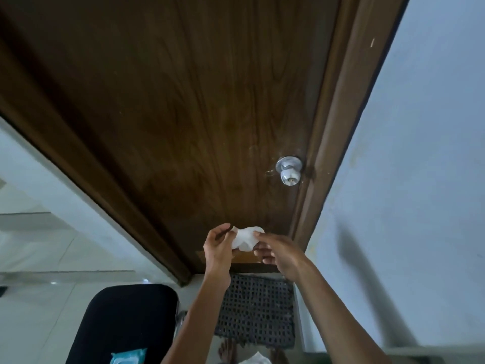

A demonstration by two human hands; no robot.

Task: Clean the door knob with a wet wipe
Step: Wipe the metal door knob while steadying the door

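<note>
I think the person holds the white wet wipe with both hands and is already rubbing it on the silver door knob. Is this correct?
Not quite. The head view shows both hands, left and right, holding the white wet wipe, but it is not on the silver door knob. The wipe is held apart from the knob, lower in the view, in front of the door's bottom part.

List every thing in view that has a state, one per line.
Door: shut.
Knob: bare, untouched.
Wipe: crumpled, held by both hands below the knob.
Left hand: pinching the wipe.
Right hand: pinching the wipe.
Wipe pack: lying on the black seat; flap state unclear.
</note>
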